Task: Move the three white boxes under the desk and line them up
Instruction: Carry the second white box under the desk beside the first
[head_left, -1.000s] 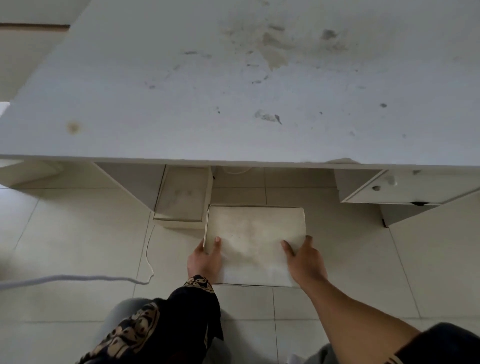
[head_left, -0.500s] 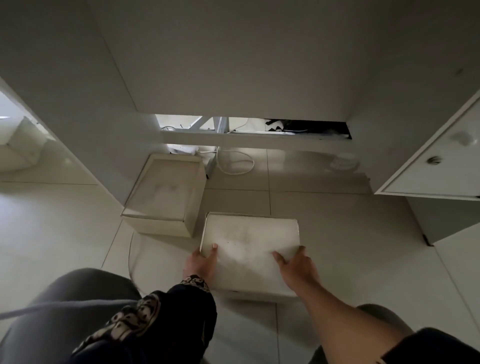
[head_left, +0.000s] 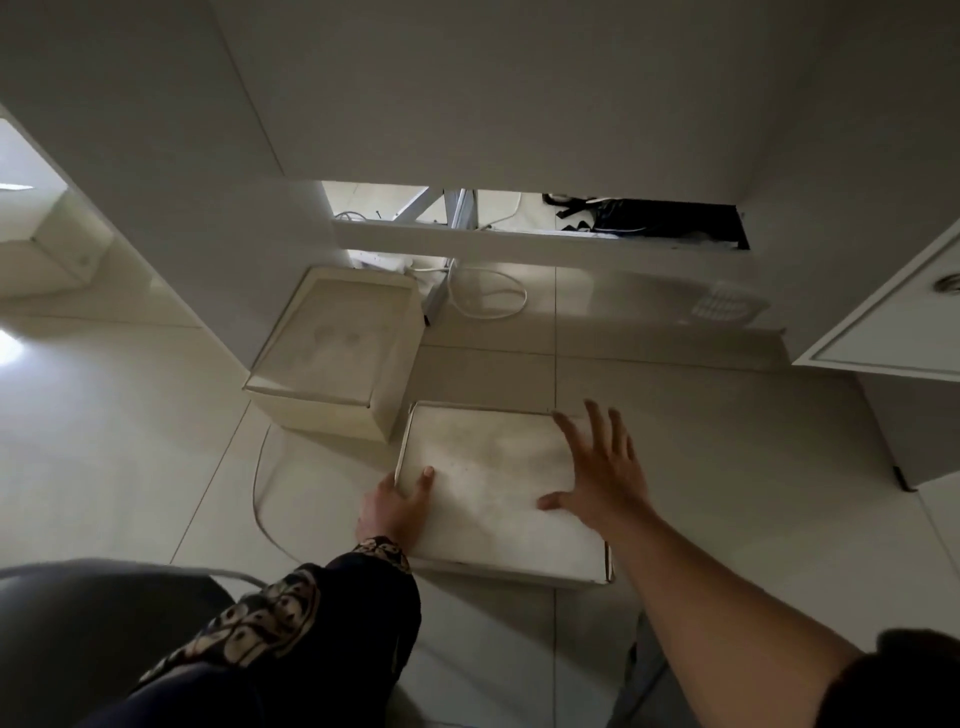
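A flat white box (head_left: 488, 467) lies on the tiled floor under the desk (head_left: 467, 104), straight ahead of me. My left hand (head_left: 397, 506) grips its near left edge, thumb on top. My right hand (head_left: 597, 467) is over the box's right half with fingers spread, holding nothing; whether the palm touches the lid I cannot tell. A taller white box (head_left: 337, 348) stands further back on the left, against the desk's left panel, its near right corner almost at the flat box's far left corner. I see no third box.
A white cable (head_left: 488, 301) loops on the floor behind the boxes, another cable (head_left: 260, 493) curves past the flat box's left. A drawer unit (head_left: 893, 332) hangs at the right. A low crossbar (head_left: 519, 249) closes the back. My knee (head_left: 104, 623) is at bottom left.
My head has dipped under the desk, so the desktop is out of view. My right hand left the box's near right edge and moved forward over the lid with fingers spread.
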